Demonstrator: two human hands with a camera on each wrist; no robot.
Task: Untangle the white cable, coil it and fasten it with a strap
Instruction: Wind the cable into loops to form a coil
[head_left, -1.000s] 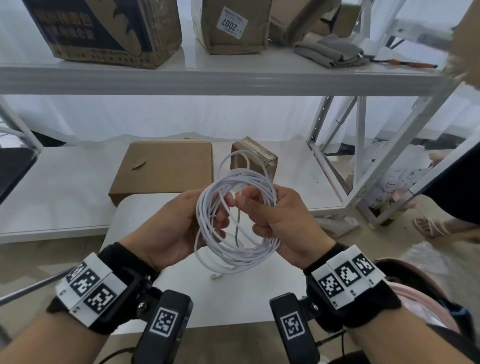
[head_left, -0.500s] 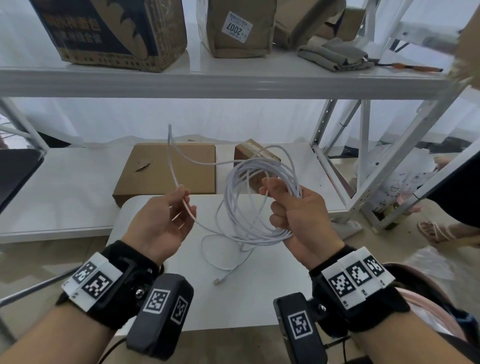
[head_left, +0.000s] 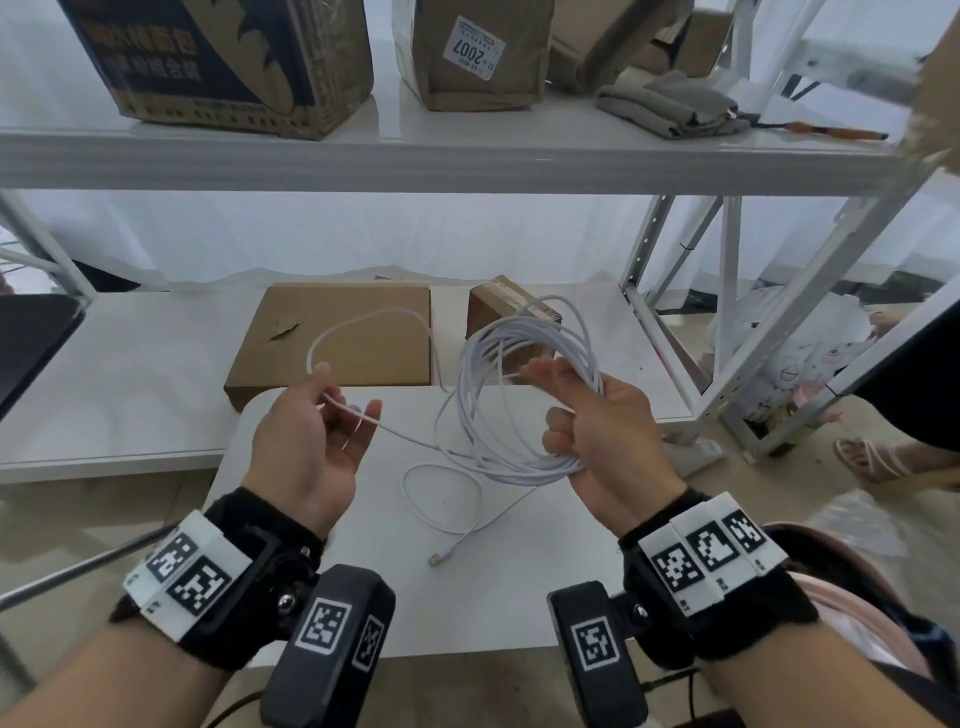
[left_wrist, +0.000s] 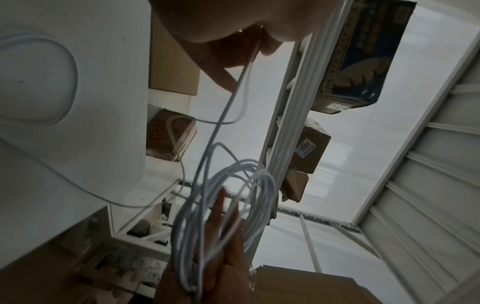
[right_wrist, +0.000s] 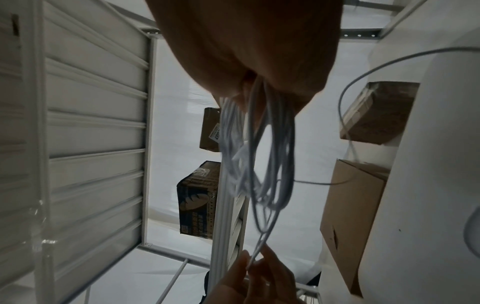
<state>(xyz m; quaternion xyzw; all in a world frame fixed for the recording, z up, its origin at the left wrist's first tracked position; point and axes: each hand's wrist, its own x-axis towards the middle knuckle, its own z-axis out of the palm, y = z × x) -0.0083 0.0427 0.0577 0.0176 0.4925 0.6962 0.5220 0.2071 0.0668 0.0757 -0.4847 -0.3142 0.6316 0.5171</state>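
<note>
The white cable is a loose coil (head_left: 511, 364) held upright above the white table (head_left: 493, 597). My right hand (head_left: 566, 415) grips the coil's lower right side with its lower fingers curled round the strands, while two fingers point up through the loops. My left hand (head_left: 343, 400) is apart on the left and pinches a single strand that arcs up over the flat box and back to the coil. A loose tail loops on the table and ends in a connector (head_left: 434, 558). The left wrist view shows the pinch (left_wrist: 255, 47) and the coil (left_wrist: 259, 185). The right wrist view shows the coil (right_wrist: 259, 154) hanging from my palm.
A flat cardboard box (head_left: 332, 338) and a small box (head_left: 493, 306) lie on the low shelf behind the table. A white rack upright (head_left: 654, 322) stands to the right. Boxes (head_left: 218, 52) and a grey cloth (head_left: 670, 104) sit on the upper shelf. A person's sandalled foot (head_left: 883, 457) is at the right.
The hands, together on the coil a second ago, have moved apart. My left hand drew one strand out to the left, and its loop has dropped lower. Two right fingers straightened.
</note>
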